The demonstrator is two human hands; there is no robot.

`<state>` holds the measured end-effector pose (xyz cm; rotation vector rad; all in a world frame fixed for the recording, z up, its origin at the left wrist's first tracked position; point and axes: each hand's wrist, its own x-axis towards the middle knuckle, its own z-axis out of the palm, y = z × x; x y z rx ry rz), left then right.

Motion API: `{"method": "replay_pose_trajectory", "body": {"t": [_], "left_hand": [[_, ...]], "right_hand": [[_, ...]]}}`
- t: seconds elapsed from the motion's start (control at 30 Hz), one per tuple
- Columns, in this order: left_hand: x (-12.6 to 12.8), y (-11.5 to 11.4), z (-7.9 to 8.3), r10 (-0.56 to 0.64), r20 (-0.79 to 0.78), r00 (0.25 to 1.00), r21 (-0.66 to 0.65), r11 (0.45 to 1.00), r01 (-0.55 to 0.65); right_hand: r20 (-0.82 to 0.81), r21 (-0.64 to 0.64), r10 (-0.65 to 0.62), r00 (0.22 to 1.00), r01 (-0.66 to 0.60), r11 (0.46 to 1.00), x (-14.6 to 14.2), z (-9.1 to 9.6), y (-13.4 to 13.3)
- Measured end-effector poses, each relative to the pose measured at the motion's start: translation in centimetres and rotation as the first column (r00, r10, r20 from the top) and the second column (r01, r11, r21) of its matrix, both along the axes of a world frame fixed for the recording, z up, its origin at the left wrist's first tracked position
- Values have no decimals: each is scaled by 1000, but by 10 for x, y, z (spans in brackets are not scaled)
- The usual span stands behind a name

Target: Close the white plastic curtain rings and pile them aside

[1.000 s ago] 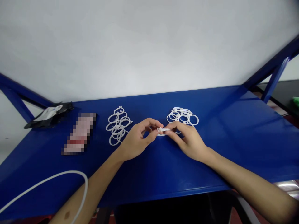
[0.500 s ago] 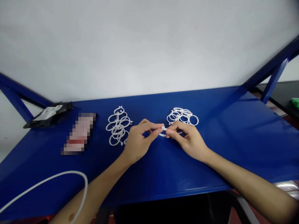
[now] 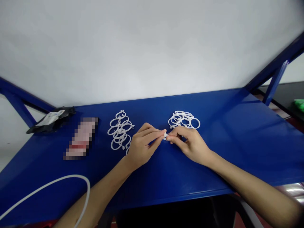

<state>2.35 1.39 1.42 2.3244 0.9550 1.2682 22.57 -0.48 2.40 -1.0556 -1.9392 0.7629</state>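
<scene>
Blue table (image 3: 228, 133), pinched white ring (image 3: 165, 135), mostly hidden

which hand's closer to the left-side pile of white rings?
Left. The left hand is just right of that pile of white rings, overlapping its lower edge in view; the right hand is farther right, on the near side of the other ring pile.

Held ring (image 3: 165, 135): mostly hidden by my left hand (image 3: 142, 146) and right hand (image 3: 192, 143).
Left rings (image 3: 120, 130): my left hand covers part of the lowest.
White cable (image 3: 66, 176): cut at the left and bottom edges.
Bag label (image 3: 51, 117): too small for me to read.
Flat object (image 3: 82, 136): blurred into squares.
Green thing (image 3: 300, 105): cut at the right edge.
</scene>
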Motion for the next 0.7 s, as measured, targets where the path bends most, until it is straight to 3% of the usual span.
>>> {"method": "replay_pose_trajectory", "body": {"t": [0.17,0.27,0.37,0.47,0.57,0.7], "left_hand": [[-2,5,1,-22,-101,995,95,995,31],[-9,11,3,79,-296,952,101,994,-52],[-20,20,3,269,-514,814,111,962,-248],[-32,28,2,391,-662,639,147,904,-401],[-40,35,0,424,-740,522,164,867,-472],[-45,39,0,446,-773,451,181,837,-517]], "right_hand": [[93,112,-19,996,8,994,3,-2,5],[131,233,-112,985,79,969,16,-2,18],[96,315,-349,932,304,899,38,-2,35],[151,312,-486,861,425,850,58,-2,50],[253,252,-466,848,407,878,69,-3,58],[310,173,-426,850,390,905,75,-4,59]]}}
